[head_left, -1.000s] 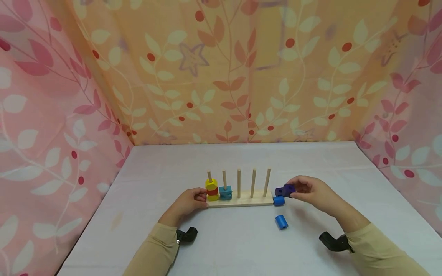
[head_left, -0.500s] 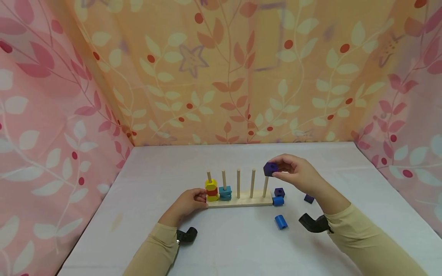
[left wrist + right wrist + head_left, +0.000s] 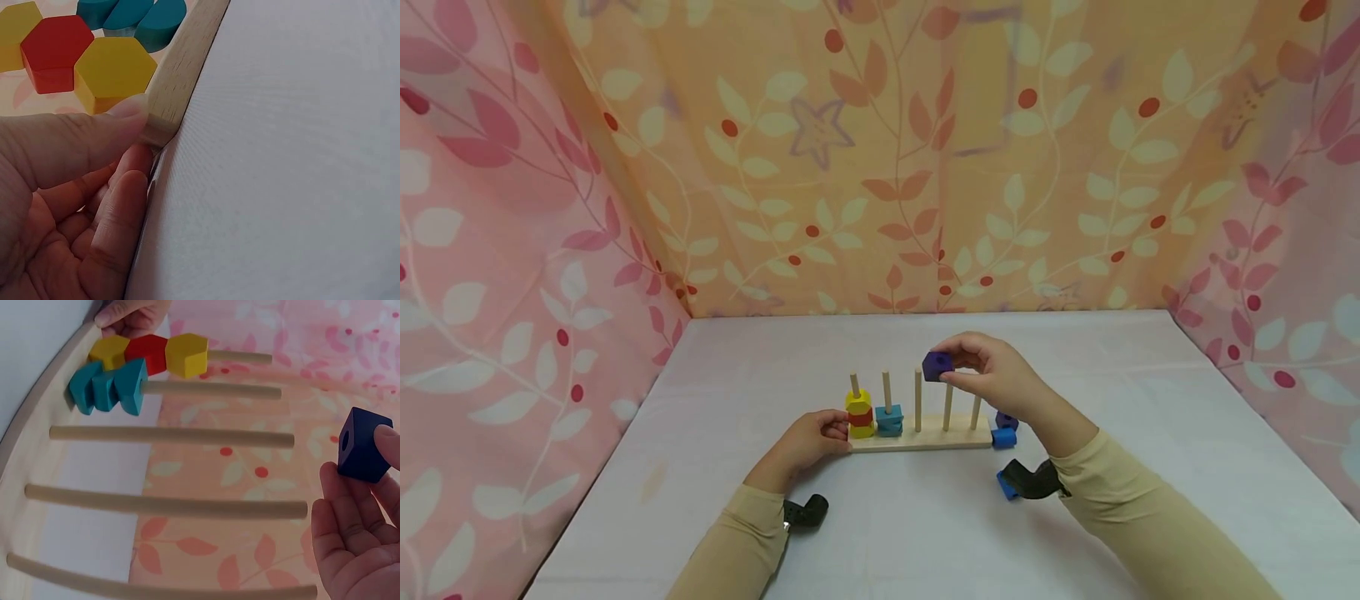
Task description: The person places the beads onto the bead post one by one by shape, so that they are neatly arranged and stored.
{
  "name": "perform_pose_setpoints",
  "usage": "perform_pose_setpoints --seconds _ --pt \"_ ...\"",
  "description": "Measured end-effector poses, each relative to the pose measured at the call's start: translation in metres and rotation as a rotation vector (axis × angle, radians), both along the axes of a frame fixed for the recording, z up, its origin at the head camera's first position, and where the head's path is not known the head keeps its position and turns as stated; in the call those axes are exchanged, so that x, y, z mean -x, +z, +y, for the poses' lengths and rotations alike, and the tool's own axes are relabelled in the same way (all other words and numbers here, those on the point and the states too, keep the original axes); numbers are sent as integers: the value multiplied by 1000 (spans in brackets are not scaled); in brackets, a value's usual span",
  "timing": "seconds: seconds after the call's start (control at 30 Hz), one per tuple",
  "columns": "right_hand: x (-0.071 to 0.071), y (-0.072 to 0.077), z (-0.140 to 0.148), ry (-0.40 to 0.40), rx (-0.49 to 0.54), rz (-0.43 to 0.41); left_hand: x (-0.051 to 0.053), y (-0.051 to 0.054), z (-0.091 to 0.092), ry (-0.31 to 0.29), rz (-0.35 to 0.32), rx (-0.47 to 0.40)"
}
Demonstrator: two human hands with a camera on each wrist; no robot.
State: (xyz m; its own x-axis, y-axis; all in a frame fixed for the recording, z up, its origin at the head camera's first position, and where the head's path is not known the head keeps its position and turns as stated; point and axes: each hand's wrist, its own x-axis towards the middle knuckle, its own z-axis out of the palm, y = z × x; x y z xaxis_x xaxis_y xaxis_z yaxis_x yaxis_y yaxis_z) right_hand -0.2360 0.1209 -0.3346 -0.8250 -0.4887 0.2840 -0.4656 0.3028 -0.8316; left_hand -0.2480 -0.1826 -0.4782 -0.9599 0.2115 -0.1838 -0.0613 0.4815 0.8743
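Purple block (image 3: 935,367), pinched by right hand (image 3: 992,372), above pegboard (image 3: 932,435), inside far edge of counter (image 3: 760,354).
Left hand (image 3: 808,436) grips pegboard's left end; tilted hole, alignment unclear, could jam purple block on peg (image 3: 917,402).

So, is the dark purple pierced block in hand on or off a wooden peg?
Off: the right wrist view shows a gap between the block and nearest wooden peg.

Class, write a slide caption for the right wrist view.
A right hand holds a dark holed block near three bare pegs, while a yellow-red stack and a teal stack occupy two others.
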Motion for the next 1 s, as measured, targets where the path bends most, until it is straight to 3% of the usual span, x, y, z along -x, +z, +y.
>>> perform_pose_setpoints --seconds 0.2,0.57,1.0 --pt "4 -4 -12 -3 7 -7 0 -1 0 2 6 -4" --pt "7 -12 -25 -87 -38 -94 1 -2 -1 -9 5 -11" --pt "7 -15 -29 -120 -40 -113 2 -3 -2 -15 5 -12"
